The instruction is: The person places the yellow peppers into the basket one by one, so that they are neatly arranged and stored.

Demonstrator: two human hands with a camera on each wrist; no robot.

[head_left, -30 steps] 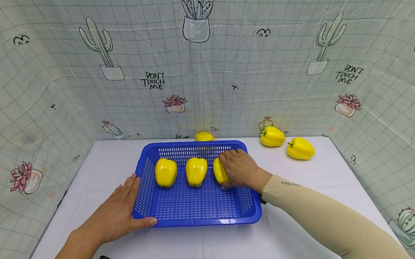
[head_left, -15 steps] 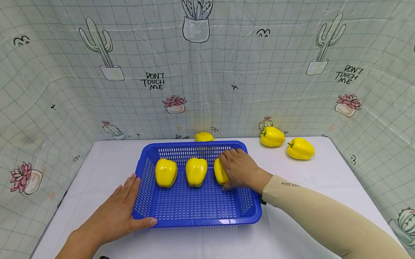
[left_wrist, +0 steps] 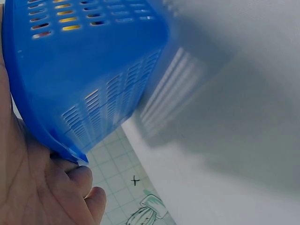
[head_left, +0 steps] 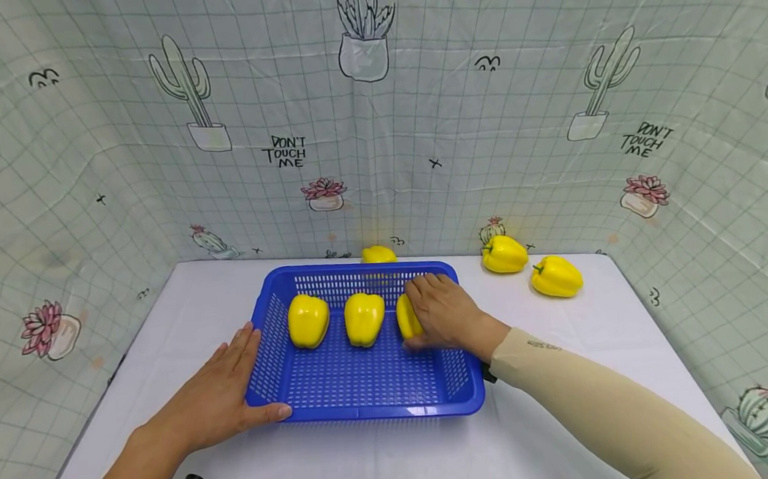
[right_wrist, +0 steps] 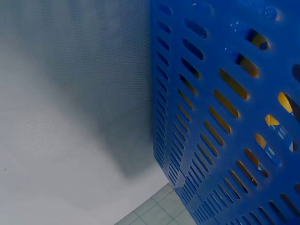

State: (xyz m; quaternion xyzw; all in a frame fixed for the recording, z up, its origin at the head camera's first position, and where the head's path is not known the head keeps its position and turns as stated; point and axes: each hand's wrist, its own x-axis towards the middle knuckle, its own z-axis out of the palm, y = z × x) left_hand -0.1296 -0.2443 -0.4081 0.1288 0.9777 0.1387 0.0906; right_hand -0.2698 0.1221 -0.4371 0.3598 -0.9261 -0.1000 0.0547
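White table (head_left: 375, 466): is reaching back to the cloth backdrop (head_left: 436, 213)
Backdrop: is enclosing the table at the back and both sides, showing a green grid
Spiky potted plant print (head_left: 364, 53): is standing at the top middle
Tall cactus prints (head_left: 191, 97): are flanking it, one to each side
"DON'T TOUCH ME" lettering (head_left: 288, 154): is showing near each tall cactus
Pink succulent prints (head_left: 323, 195): are dotting the left, middle and right

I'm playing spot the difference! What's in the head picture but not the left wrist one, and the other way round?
Only the head view clearly shows the right hand, the sleeves and whole peppers. Only the left wrist view shows the palm side of the left hand. Both show that hand, the basket, the table and the cloth wall.
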